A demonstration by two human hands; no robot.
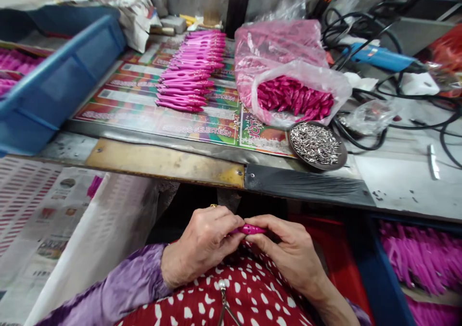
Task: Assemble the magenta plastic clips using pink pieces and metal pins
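Observation:
Both hands meet over my lap, below the table edge. My left hand (202, 242) and my right hand (287, 249) pinch the two ends of one small pink plastic piece (250, 229) with dark holes in it. On the table above, a row of assembled pink pieces (191, 71) lies stacked in a line. A clear plastic bag (288, 52) holds many darker pink parts (294, 97). A round dark dish (341, 160) in front of the bag is full of small metal pins (314, 143).
A blue crate (54, 85) with pink pieces stands at the left. A blue power tool (378, 56) and black cables (364, 28) lie at the back right. Another bin of pink pieces (422, 256) sits low on the right. Newspaper (32, 215) covers the lower left.

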